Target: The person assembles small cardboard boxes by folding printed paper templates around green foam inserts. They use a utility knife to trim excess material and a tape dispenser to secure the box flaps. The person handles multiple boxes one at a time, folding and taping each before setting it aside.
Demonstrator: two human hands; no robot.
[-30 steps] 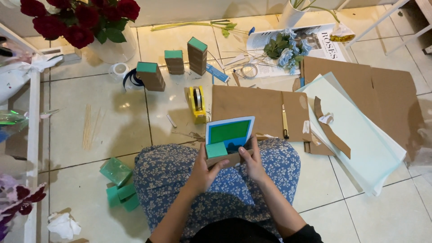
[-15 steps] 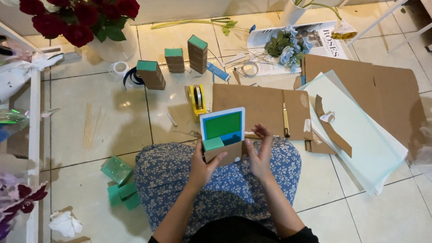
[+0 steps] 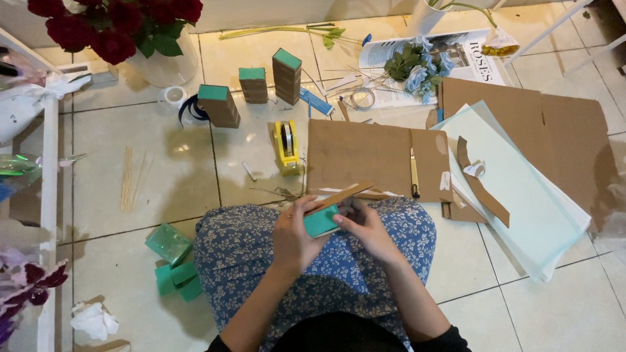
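Red roses in a clear vase (image 3: 151, 58), far left; three cardboard-wrapped green foam blocks (image 3: 253, 85) standing on the tiled floor; a yellow tape dispenser (image 3: 285, 147) beside a flat cardboard sheet (image 3: 365, 155). Pale-blue paper sheets (image 3: 521, 189) right; loose green foam pieces (image 3: 173, 261) lower left; wooden skewers (image 3: 128, 177) left.

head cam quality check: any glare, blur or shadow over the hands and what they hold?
Head view: sharp overall, lit evenly from above; left hand and right hand holding the small teal-faced cardboard box are crisp, without motion blur; mild sheen on the glossy cream floor tiles; soft shadows beside the green-topped brown blocks; frame edges slightly stretched.
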